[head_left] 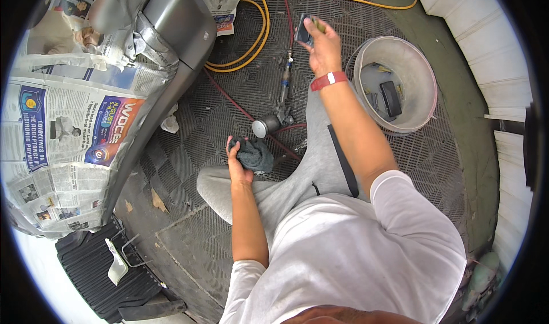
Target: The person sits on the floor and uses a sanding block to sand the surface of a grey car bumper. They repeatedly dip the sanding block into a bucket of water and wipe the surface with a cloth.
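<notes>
My left hand [237, 161] is closed on a dark grey cloth [254, 154], held just above my left knee in grey trousers. My right hand [323, 46] is raised out in front, gripping a small dark block with a yellowish pad [305, 29]; a red band is on that wrist. Between the two hands a spray gun [274, 121] with a round metal cup lies on the metal grate floor. At the left stands a grey car body panel [183, 21], partly masked with newspaper and tape.
A whitish bucket [426, 86] to the right holds water and a dark block. Yellow and red hoses [257, 35] coil on the grate ahead. Newspaper [63, 135] covers the car at the left. A black ribbed mat [103, 272] lies lower left. White wall panels line the right.
</notes>
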Demonstrator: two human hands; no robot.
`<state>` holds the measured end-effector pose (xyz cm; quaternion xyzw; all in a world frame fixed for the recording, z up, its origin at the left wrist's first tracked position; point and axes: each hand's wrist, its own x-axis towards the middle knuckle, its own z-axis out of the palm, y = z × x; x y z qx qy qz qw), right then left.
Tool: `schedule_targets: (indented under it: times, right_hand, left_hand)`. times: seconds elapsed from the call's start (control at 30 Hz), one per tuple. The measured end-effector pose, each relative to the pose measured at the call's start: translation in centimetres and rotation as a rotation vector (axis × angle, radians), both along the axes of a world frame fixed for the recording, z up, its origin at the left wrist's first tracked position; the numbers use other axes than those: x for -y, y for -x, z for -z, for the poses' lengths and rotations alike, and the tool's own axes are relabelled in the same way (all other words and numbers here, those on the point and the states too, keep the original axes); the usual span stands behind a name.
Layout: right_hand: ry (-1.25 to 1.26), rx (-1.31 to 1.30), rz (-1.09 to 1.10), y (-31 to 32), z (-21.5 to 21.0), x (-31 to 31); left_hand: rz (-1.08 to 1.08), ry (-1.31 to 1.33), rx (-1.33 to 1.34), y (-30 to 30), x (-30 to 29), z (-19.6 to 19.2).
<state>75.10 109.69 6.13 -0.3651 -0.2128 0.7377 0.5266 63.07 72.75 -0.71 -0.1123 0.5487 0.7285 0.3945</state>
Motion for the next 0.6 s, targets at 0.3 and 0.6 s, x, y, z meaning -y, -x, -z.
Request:
schedule_targets:
  times: [0.3,0.6]
  right_hand:
    - [0.228,0.081,-0.527,2.1,4.3,16.1]
    - [-0.440,0.554,-0.866,0.0,6.8,22.4]
  left_hand:
    - [0.215,0.199,-0.321,-1.2,-1.1,-2.8]
    - [0.547,0.441,-0.373,-1.4,-0.9,-3.2]
